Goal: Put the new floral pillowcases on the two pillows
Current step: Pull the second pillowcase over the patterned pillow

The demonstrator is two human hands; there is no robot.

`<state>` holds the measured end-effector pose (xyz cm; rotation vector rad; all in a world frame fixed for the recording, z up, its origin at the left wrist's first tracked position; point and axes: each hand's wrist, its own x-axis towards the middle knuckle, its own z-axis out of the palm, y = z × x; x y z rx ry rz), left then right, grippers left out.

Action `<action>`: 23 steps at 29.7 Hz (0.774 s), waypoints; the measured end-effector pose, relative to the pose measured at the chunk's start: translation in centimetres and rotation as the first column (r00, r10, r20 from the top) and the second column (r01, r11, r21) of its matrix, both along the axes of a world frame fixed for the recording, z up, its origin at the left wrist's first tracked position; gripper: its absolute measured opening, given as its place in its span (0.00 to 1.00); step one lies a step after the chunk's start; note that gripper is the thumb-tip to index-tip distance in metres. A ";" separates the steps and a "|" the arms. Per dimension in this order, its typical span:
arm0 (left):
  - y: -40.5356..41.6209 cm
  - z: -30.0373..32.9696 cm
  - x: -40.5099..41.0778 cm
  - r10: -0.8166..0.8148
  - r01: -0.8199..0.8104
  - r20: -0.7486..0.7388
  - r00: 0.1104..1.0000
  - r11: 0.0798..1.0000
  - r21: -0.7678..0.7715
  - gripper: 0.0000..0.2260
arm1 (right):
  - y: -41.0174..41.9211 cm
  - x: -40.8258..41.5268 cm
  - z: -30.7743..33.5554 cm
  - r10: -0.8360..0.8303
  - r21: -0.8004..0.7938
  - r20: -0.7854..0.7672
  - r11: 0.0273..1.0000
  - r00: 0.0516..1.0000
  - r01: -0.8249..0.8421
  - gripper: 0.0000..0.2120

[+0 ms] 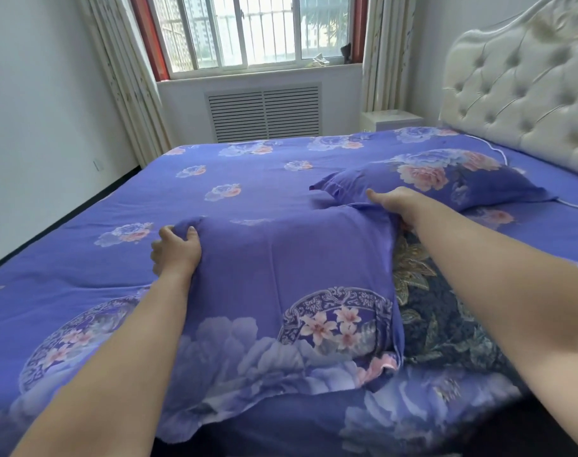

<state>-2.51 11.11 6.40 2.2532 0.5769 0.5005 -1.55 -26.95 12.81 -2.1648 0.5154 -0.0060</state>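
1. Purple cotton printed with pale flowers covered the near pillow (291,278), which lay on the bed (83,245) straight in front of the person, its long axis running left to right between the two hands.
2. The left hand (175,252) gripped the pillow's far left corner, fingers curled over the fabric and thumb on top.
3. The right hand (396,204) reached to the far right corner; its fingers were hidden behind the cloth, so their hold could not be told, though it seemed to grasp the edge.
4. Along the right side a dark patterned inner pillow (446,318) showed past the new case's edge, so the opening probably faced right, nearer the right hand; the case likely needed drawing that way.
5. The second pillow (446,186), already in floral purple, lay just beyond, near the tufted headboard (525,87).
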 end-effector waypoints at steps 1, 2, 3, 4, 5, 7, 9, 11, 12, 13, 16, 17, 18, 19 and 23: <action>-0.5 -0.3 -0.1 -0.018 0.020 -0.015 1.000 0.992 0.125 0.22 | 0.6 -0.6 0.1 0.058 -0.063 -0.087 0.996 0.995 -0.063 0.24; -1.2 -0.7 -0.2 -0.075 0.078 -0.021 0.997 0.969 0.235 0.22 | 0.9 -1.0 0.0 0.108 -0.120 -0.156 0.984 0.982 -0.128 0.24; -2.2 -1.3 -0.3 -0.156 0.161 -0.041 0.987 0.934 0.320 0.21 | 1.2 -1.3 -0.5 0.149 -0.173 -0.200 0.967 0.968 -0.184 0.22; -3.3 -2.0 -0.3 -0.232 0.245 -0.079 0.969 0.892 0.380 0.21 | 1.5 -1.4 -1.2 0.190 -0.204 -0.198 0.952 0.962 -0.230 0.19; -4.2 -2.8 -0.4 -0.286 0.312 -0.125 0.950 0.853 0.418 0.21 | 1.8 -1.4 -1.9 0.238 -0.195 -0.147 0.945 0.960 -0.264 0.15; -5.3 -4.1 -0.5 -0.326 0.374 -0.182 0.928 0.805 0.461 0.22 | 2.1 -1.2 -3.1 0.273 -0.031 -0.001 0.962 0.962 -0.273 0.09; -5.6 -4.8 -0.8 -0.325 0.381 -0.199 0.925 0.784 0.491 0.22 | 0.8 -1.5 -3.9 0.227 -0.031 0.126 0.974 0.966 -0.225 0.10; -5.8 -5.0 -1.0 -0.329 0.399 -0.226 0.917 0.772 0.494 0.23 | -2.0 -1.6 -5.2 0.051 -0.211 0.244 0.977 0.968 0.002 0.13; -5.9 -4.9 -1.2 -0.327 0.406 -0.241 0.914 0.767 0.497 0.23 | -3.1 -2.0 -6.0 -0.046 -0.245 0.246 0.963 0.968 0.108 0.16; -6.2 -4.8 -1.3 -0.315 0.402 -0.253 0.915 0.757 0.515 0.23 | -3.5 -2.3 -6.8 -0.094 -0.257 0.227 0.954 0.969 0.152 0.16; -6.9 -4.5 -1.8 -0.278 0.387 -0.273 0.921 0.737 0.554 0.23 | -2.2 -2.5 -7.9 -0.001 -0.287 0.157 0.957 0.988 0.047 0.16; -7.1 -4.6 -2.1 -0.290 0.393 -0.267 0.919 0.735 0.553 0.23 | -1.8 -2.7 -7.7 0.022 -0.302 0.130 0.953 0.991 0.018 0.17; -7.4 -4.8 -2.4 -0.307 0.399 -0.255 0.917 0.732 0.553 0.23 | -1.5 -3.0 -7.4 0.027 -0.310 0.108 0.951 0.994 0.008 0.20; -7.8 -5.0 -2.7 -0.322 0.403 -0.242 0.915 0.728 0.554 0.23 | -1.4 -3.4 -7.2 0.025 -0.324 0.097 0.946 0.995 0.008 0.23; -9.5 -5.3 -3.0 -0.333 0.398 -0.220 0.917 0.732 0.553 0.23 | 2.1 -7.4 -9.2 0.201 -0.416 0.134 0.900 0.970 -0.129 0.16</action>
